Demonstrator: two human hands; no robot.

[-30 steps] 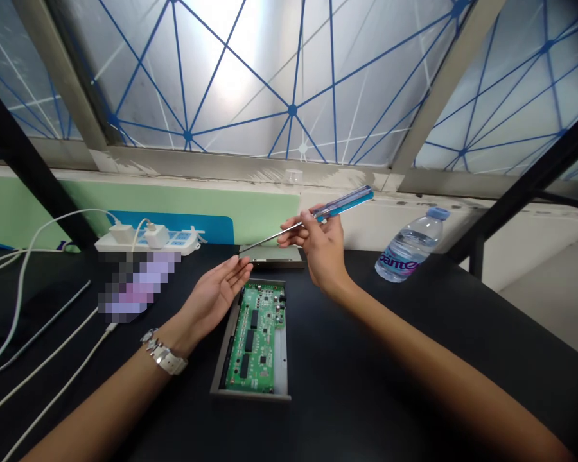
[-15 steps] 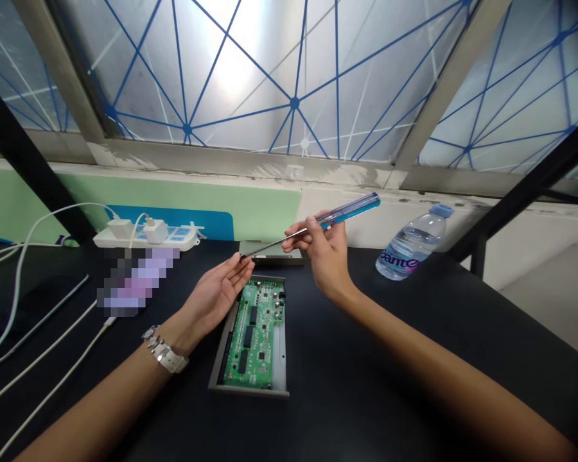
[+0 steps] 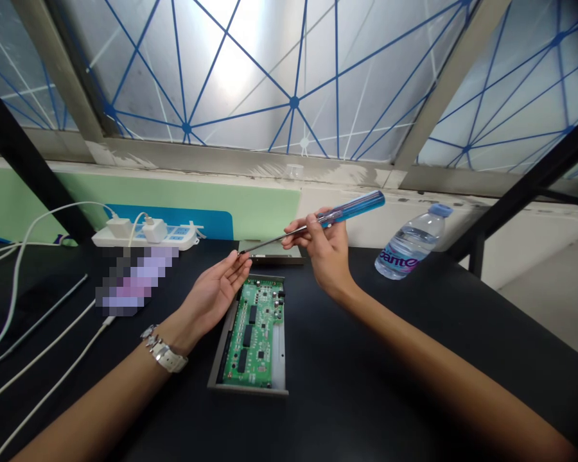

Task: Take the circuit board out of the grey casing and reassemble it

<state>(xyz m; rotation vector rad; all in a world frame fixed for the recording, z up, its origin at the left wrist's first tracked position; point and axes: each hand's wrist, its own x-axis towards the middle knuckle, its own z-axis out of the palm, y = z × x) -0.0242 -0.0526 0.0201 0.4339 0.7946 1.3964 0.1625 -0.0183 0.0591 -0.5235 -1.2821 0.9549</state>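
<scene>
My right hand (image 3: 325, 247) is closed round a screwdriver (image 3: 354, 206) with a clear blue handle, its thin shaft slanting down to the left. At the shaft's tip, the thumb and fingers of my left hand (image 3: 216, 289) are pinched together, palm up; a tiny dark thing shows there, too small to name. Just below the left fingertips a green circuit board (image 3: 257, 337) lies in a grey metal tray (image 3: 248, 390). Behind the hands lies a flat grey metal piece (image 3: 274, 255).
A water bottle (image 3: 409, 244) leans at the right back. On the left are a white power strip (image 3: 173, 237) with plugs, several white cables and a pixelated object (image 3: 137, 285). Black frame legs stand at both sides, before a window.
The screwdriver lies slightly flatter, and its handle has turned a little in my right hand. My left fingertips have shifted slightly left.
</scene>
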